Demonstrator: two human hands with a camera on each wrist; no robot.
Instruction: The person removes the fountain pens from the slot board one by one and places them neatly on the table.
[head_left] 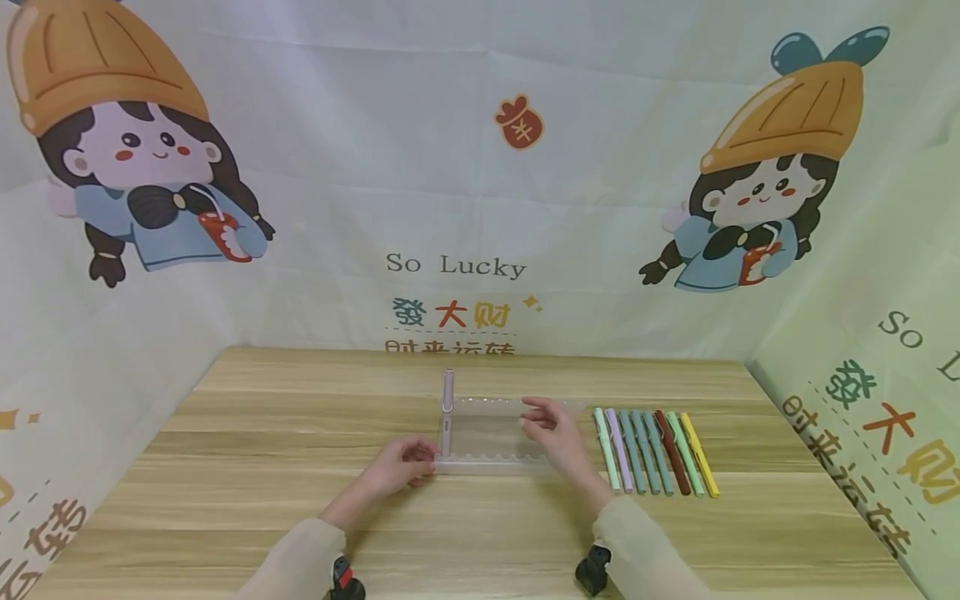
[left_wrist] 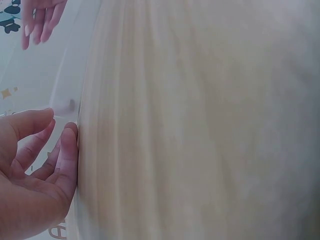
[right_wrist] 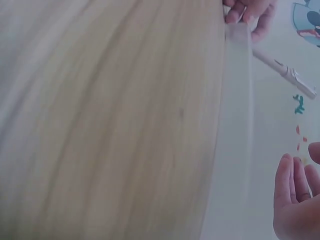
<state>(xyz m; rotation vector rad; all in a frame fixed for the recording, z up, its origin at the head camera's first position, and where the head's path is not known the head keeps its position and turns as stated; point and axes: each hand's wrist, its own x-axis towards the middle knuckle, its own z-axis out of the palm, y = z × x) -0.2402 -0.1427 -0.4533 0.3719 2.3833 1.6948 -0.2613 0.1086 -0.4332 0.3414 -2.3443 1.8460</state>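
A clear display rack (head_left: 495,468) with a notched front rail stands on the table. At its left end a pale lilac pen (head_left: 447,392) leans upright in the first notch; the right wrist view also shows this pen (right_wrist: 287,74). My left hand (head_left: 405,462) holds the rack's left front corner with curled fingers, seen closer in the left wrist view (left_wrist: 40,170). Over the rack's right part hovers my right hand (head_left: 553,433), fingers loosely bent and apart, holding nothing. In the right wrist view that hand (right_wrist: 300,200) is beside the rack's front rail (right_wrist: 235,125).
Right of the rack several capped pens lie side by side: mint (head_left: 607,450), lilac (head_left: 619,450), teal, dark red (head_left: 672,454), green and yellow (head_left: 701,457). The wooden table (head_left: 262,433) ends at a printed cloth backdrop (head_left: 480,192).
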